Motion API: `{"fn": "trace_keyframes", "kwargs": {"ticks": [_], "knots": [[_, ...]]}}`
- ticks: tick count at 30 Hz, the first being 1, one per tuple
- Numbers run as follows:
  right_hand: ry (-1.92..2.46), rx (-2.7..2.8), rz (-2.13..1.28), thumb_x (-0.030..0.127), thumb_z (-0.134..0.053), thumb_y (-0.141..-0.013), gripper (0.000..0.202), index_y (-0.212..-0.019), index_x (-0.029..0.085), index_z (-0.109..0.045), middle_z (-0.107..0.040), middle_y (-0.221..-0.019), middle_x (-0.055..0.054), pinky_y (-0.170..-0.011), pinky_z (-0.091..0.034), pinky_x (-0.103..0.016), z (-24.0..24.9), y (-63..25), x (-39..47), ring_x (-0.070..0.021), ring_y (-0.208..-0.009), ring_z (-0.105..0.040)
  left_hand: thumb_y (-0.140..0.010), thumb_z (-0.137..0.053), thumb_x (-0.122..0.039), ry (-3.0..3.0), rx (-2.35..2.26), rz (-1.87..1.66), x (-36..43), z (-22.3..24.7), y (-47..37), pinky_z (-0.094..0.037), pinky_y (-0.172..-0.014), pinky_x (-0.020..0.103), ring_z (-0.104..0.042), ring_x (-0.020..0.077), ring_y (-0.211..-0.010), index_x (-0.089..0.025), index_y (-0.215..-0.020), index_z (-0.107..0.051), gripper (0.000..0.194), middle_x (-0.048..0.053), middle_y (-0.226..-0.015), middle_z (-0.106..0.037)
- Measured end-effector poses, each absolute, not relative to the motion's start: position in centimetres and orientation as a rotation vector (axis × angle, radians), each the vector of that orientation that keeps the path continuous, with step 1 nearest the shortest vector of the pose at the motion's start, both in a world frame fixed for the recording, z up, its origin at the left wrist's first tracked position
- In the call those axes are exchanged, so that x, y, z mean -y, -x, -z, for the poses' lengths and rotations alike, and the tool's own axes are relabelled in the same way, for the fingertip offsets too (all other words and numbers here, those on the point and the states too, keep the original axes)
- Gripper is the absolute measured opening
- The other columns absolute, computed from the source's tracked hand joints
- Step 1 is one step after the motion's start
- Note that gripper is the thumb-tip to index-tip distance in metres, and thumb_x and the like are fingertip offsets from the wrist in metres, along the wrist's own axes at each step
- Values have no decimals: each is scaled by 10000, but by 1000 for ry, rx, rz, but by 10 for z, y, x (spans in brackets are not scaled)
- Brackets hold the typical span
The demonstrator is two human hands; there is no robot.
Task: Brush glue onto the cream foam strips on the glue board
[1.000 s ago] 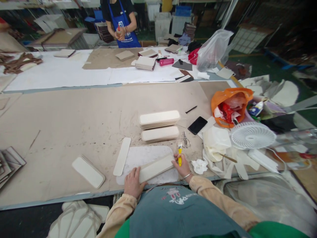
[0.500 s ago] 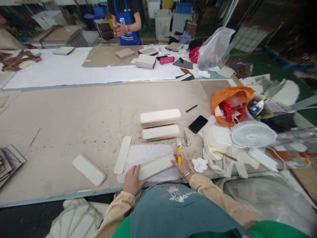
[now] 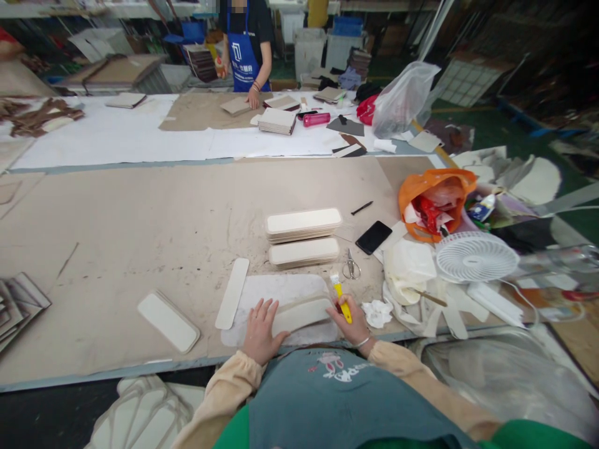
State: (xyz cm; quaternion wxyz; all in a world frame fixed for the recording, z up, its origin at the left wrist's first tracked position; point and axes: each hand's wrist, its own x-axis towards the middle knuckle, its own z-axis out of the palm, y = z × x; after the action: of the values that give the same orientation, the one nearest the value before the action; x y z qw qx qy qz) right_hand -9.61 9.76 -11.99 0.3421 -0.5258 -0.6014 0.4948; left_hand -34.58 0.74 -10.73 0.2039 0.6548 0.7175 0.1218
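A long cream panel with rounded ends (image 3: 303, 313) lies over a pale translucent sheet (image 3: 238, 332) at the table's near edge and looks slightly bowed. My left hand (image 3: 262, 330) rests at its left end, fingers spread, thumb along the near edge. In my right hand (image 3: 354, 323) is a yellow-handled brush (image 3: 343, 302), bristles pointing away from me. The right fingertips also touch the panel's right end. Another single panel (image 3: 233, 294) lies slanted left of my left hand. Two stacks of similar panels, a farther stack (image 3: 304, 221) and a nearer stack (image 3: 304, 252), stand beyond the sheet.
Scissors (image 3: 350, 266), a phone (image 3: 373, 237), a black pen (image 3: 362, 207) and crumpled tissue (image 3: 377, 313) lie to the right. Beyond them are a white fan (image 3: 476, 257) and an orange bag (image 3: 412, 187). More panels (image 3: 168, 321) lie left. A co-worker (image 3: 248, 53) stands across.
My left hand has shifted right and its fingers have spread. The panel has moved right and bowed. The brush has tilted in my right hand. The co-worker's hand has lowered to the far table.
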Motion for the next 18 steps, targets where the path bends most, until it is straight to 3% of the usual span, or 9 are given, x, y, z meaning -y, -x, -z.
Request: {"fn": "trace_keyframes", "kwargs": {"ticks": [5,9,13,18], "knots": [[1272,1450,-1432,338,-660,-702,338,-818,258,-353,-538,-815,6,-631,-474,-297,74,89,-88,-163,-685,-544,-675,-637,-424,-1844,-1587,-533,-49,73,321,-221,-1039,483,-309,290,-1263,-200,-1286,-417,687,111,-1291,-474],[1243,1394,-1511,354,-671,-693,356,-803,251,-348,-522,-799,17,-608,-464,-271,37,83,-97,-144,-661,-519,-729,-580,-360,-1683,-1360,-566,-71,50,301,-394,-864,346,-543,218,-951,-189,-1101,-574,409,80,-1013,-630],[1159,1369,-1519,342,-686,-687,367,-795,242,-350,-500,-766,34,-593,-437,-242,6,74,-113,-120,-652,-492,-793,-491,-328,-1658,-1291,-567,-83,27,287,-403,-692,260,-536,158,-757,-170,-895,-615,226,25,-789,-608],[1050,1329,-1513,292,-710,-672,372,-791,243,-361,-482,-721,59,-563,-395,-220,-22,57,-130,-98,-617,-463,-839,-434,-309,-1760,-1240,-628,-91,-7,269,-381,-689,250,-505,143,-747,-165,-848,-585,209,12,-777,-557]]}}
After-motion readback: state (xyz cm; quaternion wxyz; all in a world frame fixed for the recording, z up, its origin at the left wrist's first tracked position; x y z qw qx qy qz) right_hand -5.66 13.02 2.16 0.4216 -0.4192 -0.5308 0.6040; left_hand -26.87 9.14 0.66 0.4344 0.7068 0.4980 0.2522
